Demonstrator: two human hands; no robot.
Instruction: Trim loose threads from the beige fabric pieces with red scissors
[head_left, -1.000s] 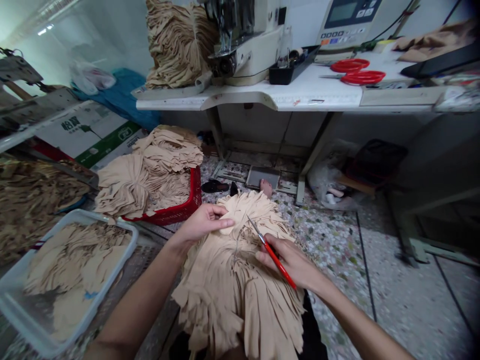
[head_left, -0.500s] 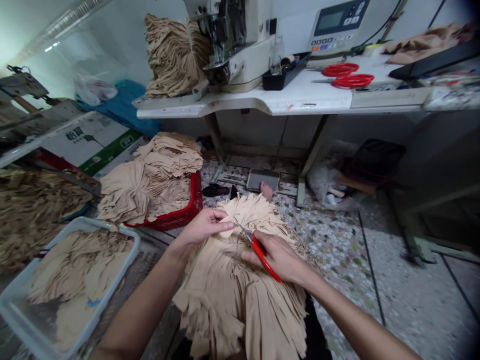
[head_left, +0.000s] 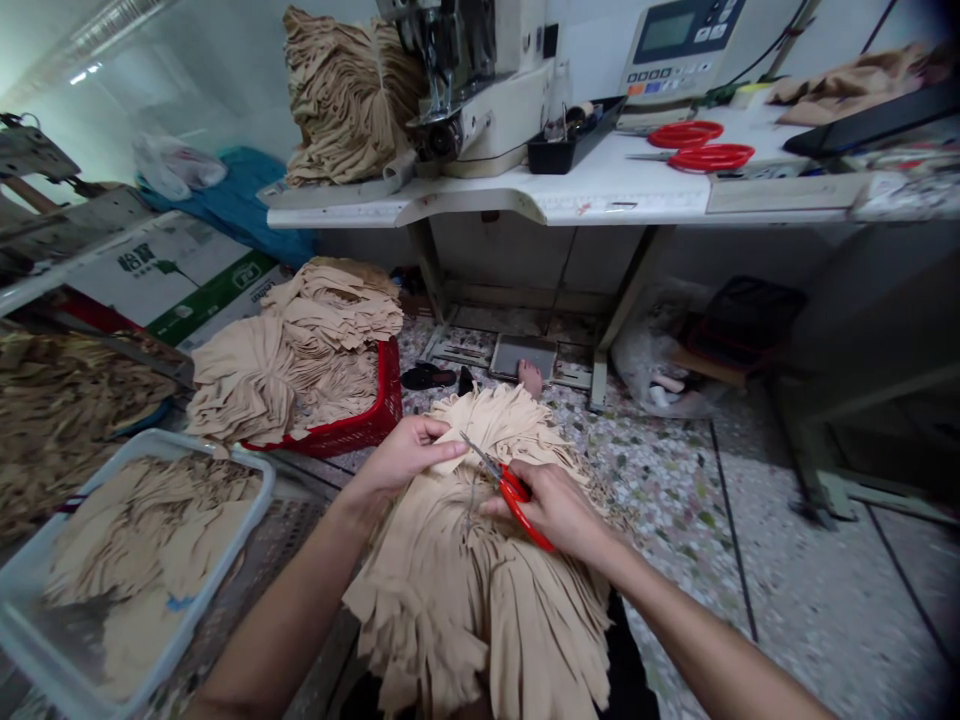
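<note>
Red scissors [head_left: 511, 491], R hand [head_left: 564, 509]: diag., tips fwd-L

Dim light leaves deep shadow beneath the white table [head_left: 600, 190], with edges stretched and soft.

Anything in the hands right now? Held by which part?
Right hand: red-handled scissors, by the handles. Left hand: beige fabric bundle, pinched near its far end between thumb and fingers.

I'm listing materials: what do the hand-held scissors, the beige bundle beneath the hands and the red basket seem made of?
Scissors: grey, shiny blades, probably steel; smooth, evenly red handles, likely plastic. Beige bundle: matte, thin, draping layers suggest fabric; fibre unclear. Red basket: probably moulded plastic, given its slightly shiny, perforated wall.
</note>
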